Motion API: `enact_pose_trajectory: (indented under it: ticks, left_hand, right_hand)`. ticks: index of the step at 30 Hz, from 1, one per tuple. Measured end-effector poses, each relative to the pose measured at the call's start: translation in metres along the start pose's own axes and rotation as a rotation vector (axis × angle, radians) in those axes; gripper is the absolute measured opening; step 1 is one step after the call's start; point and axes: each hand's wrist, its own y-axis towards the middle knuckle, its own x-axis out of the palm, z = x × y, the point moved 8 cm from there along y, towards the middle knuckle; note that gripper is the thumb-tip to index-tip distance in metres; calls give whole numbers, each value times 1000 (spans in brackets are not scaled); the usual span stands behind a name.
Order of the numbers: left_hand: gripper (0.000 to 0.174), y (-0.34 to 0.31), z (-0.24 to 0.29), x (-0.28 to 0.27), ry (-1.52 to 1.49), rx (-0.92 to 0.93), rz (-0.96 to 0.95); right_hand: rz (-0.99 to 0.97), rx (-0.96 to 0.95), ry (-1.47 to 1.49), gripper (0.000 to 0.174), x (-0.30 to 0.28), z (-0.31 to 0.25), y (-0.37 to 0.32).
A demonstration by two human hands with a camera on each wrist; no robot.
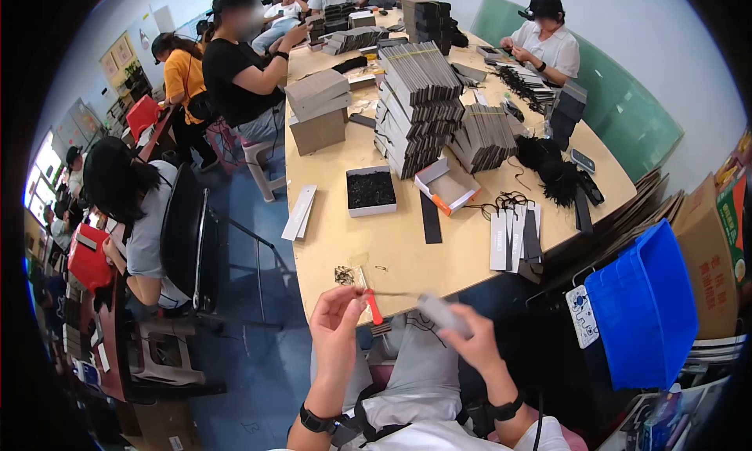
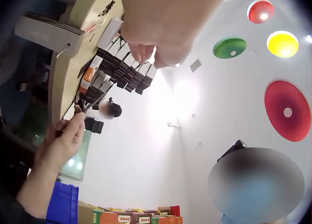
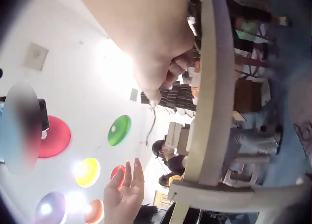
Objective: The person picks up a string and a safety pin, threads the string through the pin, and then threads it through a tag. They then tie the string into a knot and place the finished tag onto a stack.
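My right hand [image 1: 474, 343] pinches a thin dark cord [image 3: 152, 126] at the thumb tip. A blurred grey piece [image 1: 445, 316] lies along its fingers in the head view; I cannot tell what it is. The cord reaches across toward my left hand [image 1: 337, 322], whose fingers stand loosely extended, apart from the cord's free end in the right wrist view. Below the hands, at the table edge, is a stack of pale tags [image 2: 48, 35] with a hole and a bit of string. A red-handled tool [image 1: 373, 306] lies at the table's edge near the left hand.
A box of small black pieces [image 1: 370, 191], an orange-edged open box [image 1: 446, 183] and tall card stacks [image 1: 419, 106] stand on the table [image 1: 329, 247]. Corded tags [image 1: 513, 236] fan out at its right edge. A blue bin [image 1: 650, 310] stands right. Other people sit around.
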Motion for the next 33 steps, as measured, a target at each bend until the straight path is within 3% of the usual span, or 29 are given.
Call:
enact_pose_trajectory:
  ticks: [3,5,7,8,9,11,13,15,19,21,22,23,25,27,29,33]
  left_hand:
    - [20,3,16,17,-46,66,-63]
    - [19,6,22,11,167,212,-65]
    - [19,9,17,-5,235,183,-39]
    - [18,10,14,-15,298,158,-18]
    - [18,11,13,-22,300,155,-11]
    - [17,9,12,-41,389,165,55]
    - [16,10,9,-55,399,170,83]
    - [17,10,7,-65,437,147,112]
    - [17,16,6,-76,517,171,134]
    - [16,20,13,-60,881,266,77]
    - [16,22,13,-54,970,323,60]
    - [16,25,12,-52,973,328,63]
    - [17,29,6,-41,1124,386,5]
    - [17,34,5,-37,1164,408,4]
    - [17,34,6,-27,1328,477,-37]
    - [16,33,13,-16,1451,575,-35]
  right_hand:
    - [265,46,-107,47,-36,8,36]
    - [483,26,-403,45,-61,5,57]
    - [594,-57,-744,43,-74,-12,66]
    - [625,-70,-652,40,-78,-10,61]
    - [666,-180,-612,25,-77,-18,51]
    - [423,-259,-335,16,-52,5,21]
    - [-17,-230,-278,21,2,28,-2]
    - [-196,158,-336,20,41,69,-23]
    - [-211,303,-573,20,67,132,-63]
    - [-332,429,-423,18,70,153,-71]
    - [-299,285,-351,19,66,138,-64]
    - [-299,281,-347,19,58,134,-59]
    - [-440,256,51,17,47,93,-42]
    - [-381,139,114,15,26,51,-26]
    - [-307,-47,425,12,5,11,-15]
    - [-384,23,857,11,11,-10,-14]
